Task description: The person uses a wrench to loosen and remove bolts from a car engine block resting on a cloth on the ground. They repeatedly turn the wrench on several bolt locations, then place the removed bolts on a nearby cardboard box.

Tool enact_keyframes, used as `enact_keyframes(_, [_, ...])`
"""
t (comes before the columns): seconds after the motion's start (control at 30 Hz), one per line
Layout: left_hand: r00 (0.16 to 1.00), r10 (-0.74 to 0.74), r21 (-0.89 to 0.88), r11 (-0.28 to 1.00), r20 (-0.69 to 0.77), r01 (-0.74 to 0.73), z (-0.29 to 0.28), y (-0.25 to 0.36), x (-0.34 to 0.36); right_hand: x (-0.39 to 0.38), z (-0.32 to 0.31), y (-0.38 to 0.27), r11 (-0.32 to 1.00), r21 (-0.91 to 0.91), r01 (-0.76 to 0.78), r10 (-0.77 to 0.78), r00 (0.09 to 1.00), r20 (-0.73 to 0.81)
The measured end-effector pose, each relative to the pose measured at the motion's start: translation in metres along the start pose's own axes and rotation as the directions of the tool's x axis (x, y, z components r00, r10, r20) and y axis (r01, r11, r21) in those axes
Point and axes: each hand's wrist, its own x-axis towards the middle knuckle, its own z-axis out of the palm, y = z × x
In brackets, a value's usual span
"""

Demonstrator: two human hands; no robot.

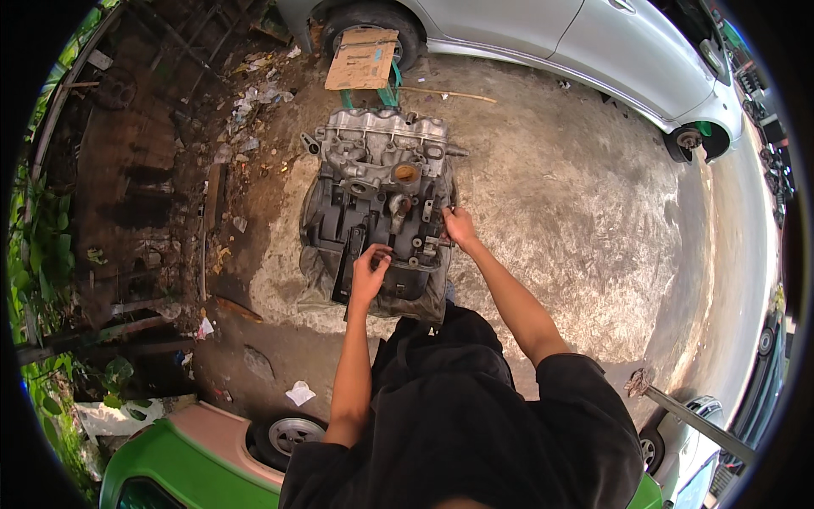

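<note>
A grimy car engine (386, 127) lies on the ground in front of me, its ribbed silver cover at the far end and darker parts nearer. Over its near left part is my left hand (369, 270), with thumb and fingers bent together beside a long black bar-shaped part (349, 265). Anything between those fingertips is too small to make out. At the engine's right side, my right hand (459, 227) has its fingers curled against the edge; what they grip is hidden. Between the hands sits a pale metal fitting (397, 212), near a round brownish opening (407, 174).
Beyond the engine, a cardboard piece (363, 59) lies on a green stool (393, 92), close to a silver car (509, 30). Litter (254, 102) and dark wooden boards (127, 170) line the left. A green car (195, 458) stands behind me at left.
</note>
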Motion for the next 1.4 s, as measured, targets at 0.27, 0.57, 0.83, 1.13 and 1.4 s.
enact_keyframes(0.27, [0.999, 0.022, 0.027, 0.999, 0.050, -0.023, 0.000, 0.003, 0.005, -0.003, 0.014, 0.011, 0.992, 0.122, -0.041, 0.066, 0.977, -0.203])
enact_keyframes(0.57, [0.990, 0.103, -0.016, 0.995, 0.092, -0.102, 0.000, -0.003, 0.009, -0.098, 0.057, 0.054, 0.892, -0.161, 0.422, -0.450, 0.856, -0.253])
enact_keyframes(0.83, [0.967, 0.156, 0.054, 0.984, 0.202, -0.170, -0.001, 0.002, 0.005, -0.129, 0.065, 0.091, 0.753, -0.317, 0.576, -0.635, 0.762, -0.125])
enact_keyframes(1.13, [0.951, 0.171, 0.064, 0.979, 0.256, -0.194, -0.004, 0.002, 0.006, -0.144, 0.069, 0.089, 0.887, -0.093, 0.451, -0.455, 0.826, -0.332])
enact_keyframes(1.4, [0.957, 0.129, 0.071, 0.986, 0.261, -0.152, -0.004, 0.003, 0.007, -0.133, 0.021, 0.056, 0.919, -0.156, 0.362, -0.393, 0.807, -0.441])
